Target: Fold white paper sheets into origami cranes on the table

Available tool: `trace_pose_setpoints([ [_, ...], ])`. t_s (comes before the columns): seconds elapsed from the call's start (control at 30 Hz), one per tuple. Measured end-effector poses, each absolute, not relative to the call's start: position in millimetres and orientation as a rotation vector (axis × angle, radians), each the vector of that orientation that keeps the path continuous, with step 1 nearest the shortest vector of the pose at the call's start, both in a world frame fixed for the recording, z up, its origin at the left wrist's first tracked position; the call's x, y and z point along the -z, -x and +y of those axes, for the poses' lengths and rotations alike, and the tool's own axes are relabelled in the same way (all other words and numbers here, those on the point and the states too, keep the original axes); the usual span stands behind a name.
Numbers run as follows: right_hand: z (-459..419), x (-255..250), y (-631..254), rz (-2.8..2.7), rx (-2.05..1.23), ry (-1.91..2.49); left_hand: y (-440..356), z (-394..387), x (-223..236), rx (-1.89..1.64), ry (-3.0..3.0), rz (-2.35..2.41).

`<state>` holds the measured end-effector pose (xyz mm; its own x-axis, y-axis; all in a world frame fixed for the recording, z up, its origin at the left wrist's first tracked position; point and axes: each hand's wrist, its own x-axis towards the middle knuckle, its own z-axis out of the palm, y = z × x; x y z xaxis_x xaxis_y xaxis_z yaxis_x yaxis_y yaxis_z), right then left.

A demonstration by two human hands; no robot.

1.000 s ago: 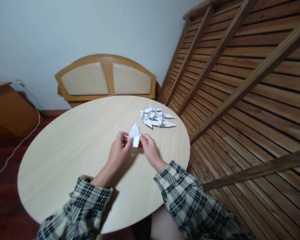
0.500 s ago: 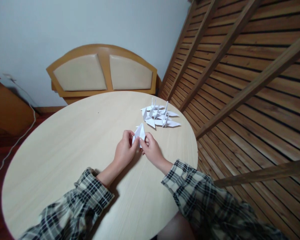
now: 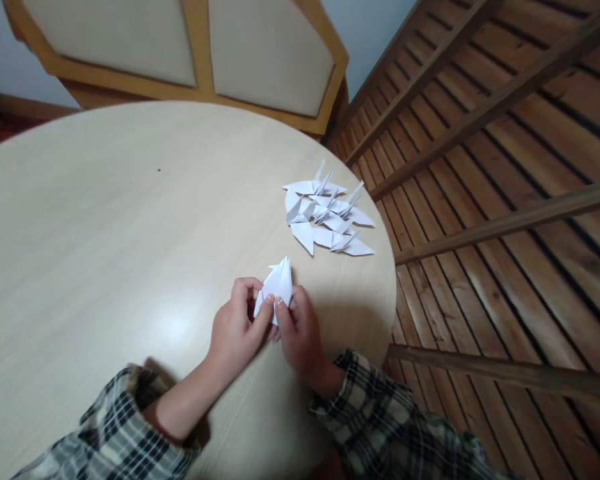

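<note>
Between my hands is a folded white paper crane [image 3: 279, 283], its narrow points facing away from me. My left hand [image 3: 237, 323] is closed on its left side, with the thumb lying on the front of the paper. On the right side, my right hand [image 3: 301, 331] pinches it too, its thumb beside the left one near the lower edge. The fingers behind the paper are partly hidden. Several finished white paper cranes [image 3: 303, 217] stand crowded together on the table just beyond, to the right of the one I hold.
The round pale wooden table [image 3: 130, 227] curves away on the right close to a slatted wooden wall [image 3: 480, 220]. Behind the table stands a wooden headboard with cream panels [image 3: 270, 53]. A small dark speck [image 3: 159, 170] marks the tabletop.
My view has tilted down and come closer to the table. Both thumbs now sit side by side on the held paper, which stays in both hands. The standing cranes have not moved.
</note>
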<state>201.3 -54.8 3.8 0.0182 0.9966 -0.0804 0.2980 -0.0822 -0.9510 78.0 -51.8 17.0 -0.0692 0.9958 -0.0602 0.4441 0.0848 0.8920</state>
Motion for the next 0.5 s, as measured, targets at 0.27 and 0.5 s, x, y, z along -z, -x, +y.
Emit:
trace_pose_setpoints([
  [0.27, -50, -5, -207, -1.386, -1.122, 1.405, -79, -51, -11, -1.037, -1.449, 1.546],
  [0.5, -36, 4, -217, -1.524, -1.258, 1.141, -59, -65, -39, -1.698, -1.563, 1.431],
])
